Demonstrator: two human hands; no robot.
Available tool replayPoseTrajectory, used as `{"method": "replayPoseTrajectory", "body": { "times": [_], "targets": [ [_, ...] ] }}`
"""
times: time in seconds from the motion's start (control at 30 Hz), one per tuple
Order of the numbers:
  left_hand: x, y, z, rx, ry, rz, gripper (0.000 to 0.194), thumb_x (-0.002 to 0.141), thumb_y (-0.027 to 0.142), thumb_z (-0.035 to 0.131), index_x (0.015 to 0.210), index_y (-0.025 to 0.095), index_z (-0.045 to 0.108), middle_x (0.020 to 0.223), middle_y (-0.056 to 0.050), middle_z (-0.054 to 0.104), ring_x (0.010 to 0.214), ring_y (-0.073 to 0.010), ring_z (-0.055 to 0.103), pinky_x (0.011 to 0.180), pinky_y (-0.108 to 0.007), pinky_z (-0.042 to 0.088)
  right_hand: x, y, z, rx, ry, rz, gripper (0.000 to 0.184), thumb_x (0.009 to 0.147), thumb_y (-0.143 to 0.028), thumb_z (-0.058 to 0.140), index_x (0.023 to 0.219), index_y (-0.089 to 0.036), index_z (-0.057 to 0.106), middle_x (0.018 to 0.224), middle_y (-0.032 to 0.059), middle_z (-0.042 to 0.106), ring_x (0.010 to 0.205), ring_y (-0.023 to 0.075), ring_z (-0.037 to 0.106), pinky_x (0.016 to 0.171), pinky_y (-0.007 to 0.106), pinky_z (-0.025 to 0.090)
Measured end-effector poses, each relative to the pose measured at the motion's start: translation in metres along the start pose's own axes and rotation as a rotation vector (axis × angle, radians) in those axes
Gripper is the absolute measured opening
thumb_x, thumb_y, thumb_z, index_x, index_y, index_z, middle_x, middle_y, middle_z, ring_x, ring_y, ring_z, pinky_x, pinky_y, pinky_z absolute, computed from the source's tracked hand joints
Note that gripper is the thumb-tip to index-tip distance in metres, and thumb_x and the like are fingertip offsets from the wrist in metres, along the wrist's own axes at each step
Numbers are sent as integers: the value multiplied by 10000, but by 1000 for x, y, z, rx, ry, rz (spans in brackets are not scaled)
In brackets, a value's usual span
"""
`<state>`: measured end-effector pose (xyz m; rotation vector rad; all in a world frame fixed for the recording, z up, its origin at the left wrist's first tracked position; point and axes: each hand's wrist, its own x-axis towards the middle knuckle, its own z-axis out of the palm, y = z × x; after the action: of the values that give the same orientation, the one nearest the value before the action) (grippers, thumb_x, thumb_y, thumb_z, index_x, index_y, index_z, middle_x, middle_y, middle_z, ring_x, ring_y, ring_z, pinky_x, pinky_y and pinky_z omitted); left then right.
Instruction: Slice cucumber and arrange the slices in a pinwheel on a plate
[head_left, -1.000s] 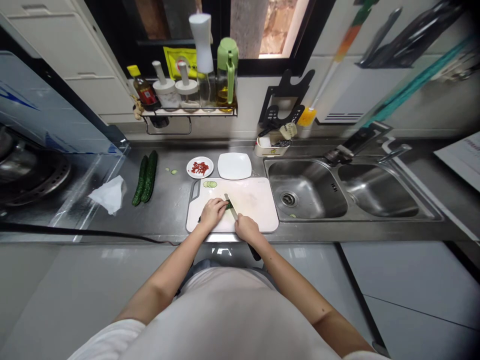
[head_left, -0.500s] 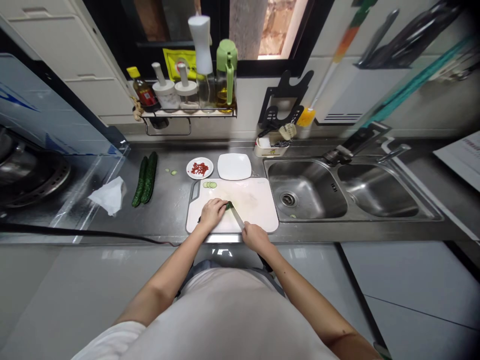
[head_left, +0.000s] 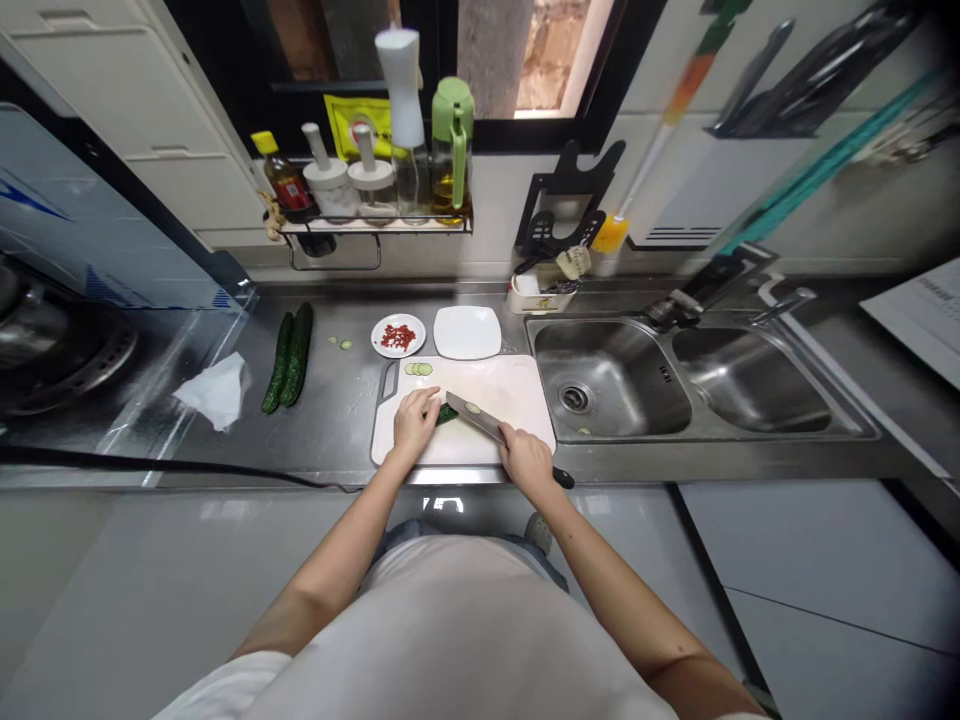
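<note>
My right hand point(head_left: 527, 462) is closed round a kitchen knife point(head_left: 489, 425), its black handle end showing past the wrist. The blade slants up and left across the white cutting board point(head_left: 517, 380), with a pale cucumber slice point(head_left: 472, 408) stuck on its flat side. Beside the tip lies a cut cucumber point(head_left: 448, 413), dark green, partly hidden by my left hand point(head_left: 415, 422). The fingers of that hand are stretched toward the blade tip, thumb apart, beside the cucumber. Several overlapping cucumber slices point(head_left: 418, 369) lie at the board's upper left.
Behind the board stand a small plate of chopped red pieces point(head_left: 398, 336) and a square white plate point(head_left: 466, 332). Two whole cucumbers point(head_left: 288, 358) and a crumpled white cloth or tissue point(head_left: 216, 392) lie left. A double sink point(head_left: 611, 375) is right; a bottle rack point(head_left: 375, 226) hangs above.
The knife has swung flatter and come away from the cucumber's cut end, carrying a slice on its blade. My right hand moved right; my left hand shifted slightly left and its fingers loosened.
</note>
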<state>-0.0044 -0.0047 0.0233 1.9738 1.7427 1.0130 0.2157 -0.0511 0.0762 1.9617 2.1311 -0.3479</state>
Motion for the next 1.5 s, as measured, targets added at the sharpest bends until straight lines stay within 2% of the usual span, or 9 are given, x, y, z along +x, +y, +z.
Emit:
{"method": "replayPoseTrajectory", "body": {
  "times": [0.1,0.37,0.53,0.67,0.77,0.97,1.07,1.27,1.5],
  "targets": [
    [6,8,-5,-31,-29,11,302,946,341,473,1172,227,638,1147,-61,653,1087,-198,580,978,-342,446,1,3,0,-12,62,-13,344,920,-292,513,1251,-200,520,1073,108,660,985,230,606,800,294,384],
    [22,33,-9,78,-335,69,309,889,456,552,1097,279,696,1167,-52,640,1148,-240,534,1015,-406,378,1,6,-2,-37,152,-102,438,898,-299,561,1315,-181,494,1045,99,651,985,235,560,816,309,350],
    [25,35,-5,35,-390,64,241,854,406,604,1010,257,713,1113,-51,656,1089,-232,561,991,-388,386,-1,8,4,-26,162,-113,437,896,-288,570,1312,-177,501,1031,101,657,976,234,559,810,308,341],
    [26,34,1,-56,-377,67,141,802,299,657,914,225,699,1024,-40,668,1014,-207,579,950,-345,418,-1,10,9,-13,146,-104,432,888,-290,584,1300,-181,515,1028,99,662,976,233,564,809,301,342],
    [28,32,6,-99,-313,22,71,802,256,638,845,214,677,945,-31,674,951,-187,591,889,-312,439,-2,12,10,-3,143,-86,422,884,-285,589,1289,-183,524,1036,95,666,978,229,572,812,298,348],
    [43,4,13,-129,-90,-391,107,779,280,642,858,214,670,780,3,676,736,-145,609,712,-251,449,-4,18,13,29,150,-39,391,888,-288,582,1263,-188,542,1035,73,677,973,221,591,806,293,367],
    [56,-17,17,-123,-39,-493,142,746,199,626,879,202,676,778,-2,678,721,-140,612,694,-242,444,-5,21,16,49,155,-7,370,887,-287,577,1245,-198,554,1029,65,683,965,215,602,802,287,374],
    [82,-44,26,-24,-16,-507,185,728,197,625,904,204,681,774,-2,680,721,-142,602,694,-242,420,-4,23,20,87,151,23,369,884,-265,559,1248,-203,555,1062,66,684,985,208,607,819,284,384],
    [101,-52,34,65,-64,-475,206,746,205,628,945,197,679,803,-16,694,752,-150,605,724,-249,408,-6,27,20,111,137,40,375,881,-275,561,1251,-216,553,1067,59,686,983,201,611,825,280,393]
  ]
}}
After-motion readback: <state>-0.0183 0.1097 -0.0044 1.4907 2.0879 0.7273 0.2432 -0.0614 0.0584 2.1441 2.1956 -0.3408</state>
